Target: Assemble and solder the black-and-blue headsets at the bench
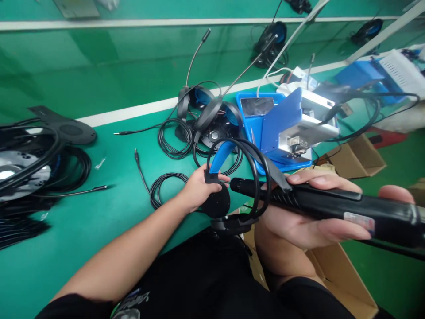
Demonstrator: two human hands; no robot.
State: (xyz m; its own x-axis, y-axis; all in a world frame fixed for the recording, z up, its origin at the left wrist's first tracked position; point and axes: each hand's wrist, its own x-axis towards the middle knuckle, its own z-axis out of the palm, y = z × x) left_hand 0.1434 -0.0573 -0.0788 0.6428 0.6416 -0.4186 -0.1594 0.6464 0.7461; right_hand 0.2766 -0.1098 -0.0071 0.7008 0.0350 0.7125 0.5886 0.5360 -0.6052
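Observation:
My left hand (196,189) grips a black headset (216,202) by one ear cup, its thumb lying across the cup. A blue strip of padding shows inside the headband, and the other ear cup hangs lower, over my lap. In my right hand (295,226) lies a thick black electric screwdriver (327,201), fingers wrapped around its body. Its nose points left, close to the ear cup and the fingers of my left hand. The headset's band and loops cross in front of the tool. Whether its tip touches the cup I cannot tell.
More headsets with boom microphones (212,113) and coiled cables stand behind on the green table (126,168). Headset parts (29,168) are piled at left. A blue tray (247,113) and a blue-and-silver machine (299,128) stand at right. Cardboard boxes (357,157) are below.

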